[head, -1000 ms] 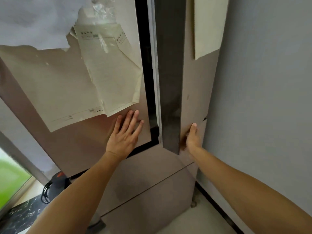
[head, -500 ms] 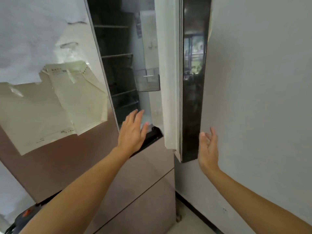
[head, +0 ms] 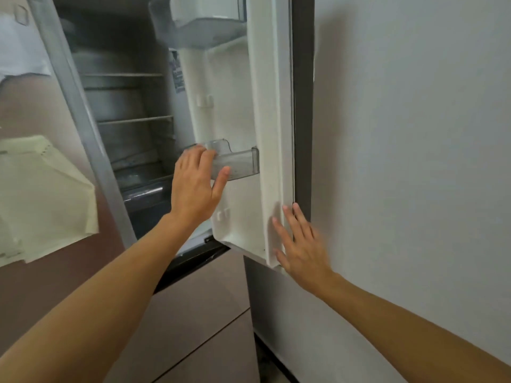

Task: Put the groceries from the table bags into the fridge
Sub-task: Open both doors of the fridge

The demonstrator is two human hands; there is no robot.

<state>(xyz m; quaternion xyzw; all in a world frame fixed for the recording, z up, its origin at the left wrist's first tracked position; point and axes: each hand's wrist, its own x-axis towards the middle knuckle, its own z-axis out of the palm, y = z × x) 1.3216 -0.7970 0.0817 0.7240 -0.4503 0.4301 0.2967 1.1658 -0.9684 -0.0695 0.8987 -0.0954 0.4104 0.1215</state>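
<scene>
Reaching left hand, flat right hand

Soft, even light lies on the grey wall beside me, with no hard glare; the open door throws a faint shadow onto it. The fridge interior is dim and murky, its shelves smeared. My right hand is motion-blurred, its fingers ghosted. The paper at the left edge is soft, and straight lines bow near the frame's sides.
</scene>
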